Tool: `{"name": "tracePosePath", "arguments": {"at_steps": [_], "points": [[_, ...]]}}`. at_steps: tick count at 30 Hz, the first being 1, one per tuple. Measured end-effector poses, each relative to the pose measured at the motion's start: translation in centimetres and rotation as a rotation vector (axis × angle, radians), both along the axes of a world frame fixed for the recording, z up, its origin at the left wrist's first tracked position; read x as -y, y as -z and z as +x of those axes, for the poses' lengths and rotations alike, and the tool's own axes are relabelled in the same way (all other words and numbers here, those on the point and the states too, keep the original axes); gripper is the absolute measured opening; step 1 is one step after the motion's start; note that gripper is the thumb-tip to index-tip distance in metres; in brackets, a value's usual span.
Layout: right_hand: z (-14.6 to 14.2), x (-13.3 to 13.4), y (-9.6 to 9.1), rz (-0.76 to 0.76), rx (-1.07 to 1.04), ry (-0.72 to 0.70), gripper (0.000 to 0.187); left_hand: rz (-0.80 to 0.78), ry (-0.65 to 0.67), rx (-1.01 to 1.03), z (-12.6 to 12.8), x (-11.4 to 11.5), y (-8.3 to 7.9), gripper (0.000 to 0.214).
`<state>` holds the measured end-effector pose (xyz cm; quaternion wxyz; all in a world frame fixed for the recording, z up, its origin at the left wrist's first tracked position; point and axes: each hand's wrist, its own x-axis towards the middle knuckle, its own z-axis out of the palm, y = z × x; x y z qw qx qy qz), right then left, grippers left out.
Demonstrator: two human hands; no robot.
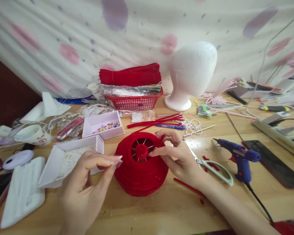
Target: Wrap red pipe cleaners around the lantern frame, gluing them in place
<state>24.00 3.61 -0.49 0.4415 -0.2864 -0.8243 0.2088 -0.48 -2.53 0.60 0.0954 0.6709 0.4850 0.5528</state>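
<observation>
A round, dome-like red form [140, 179] wound from fuzzy red strips stands on the table in front of me. Its open top shows a red hub [140, 150] with thin wire spokes. My right hand [176, 153] is at the right rim of that opening, its fingers closed around a short red pipe cleaner [161, 140]. On the left side, my left hand [90, 182] hovers beside the form with thumb and forefinger pinched together. Whatever is between those fingertips is too small to make out.
Right of the form lie scissors [217, 171], a blue glue gun [240, 156] and a black phone [271, 163]. Leftward are white boxes of beads [47, 169] and gems [119, 130]. Behind stand a red basket [134, 102], red pipe cleaners [154, 121] and a white foam head [193, 71].
</observation>
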Motion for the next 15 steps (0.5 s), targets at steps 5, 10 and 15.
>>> {"name": "tracePosePath", "arguments": {"at_steps": [5,10,15], "points": [[-0.3,-0.1,0.6,-0.184,-0.141,0.136,0.050,-0.009,0.079,-0.178,0.6,-0.2,-0.6,0.025],[-0.1,-0.3,1.3,-0.273,-0.179,0.108,0.053,-0.042,0.128,-0.354,0.1,-2.5,-3.9,0.025],[0.0,-0.2,1.0,-0.268,-0.180,0.096,0.038,-0.081,0.309,-0.447,0.7,-3.7,-4.7,0.016]]}}
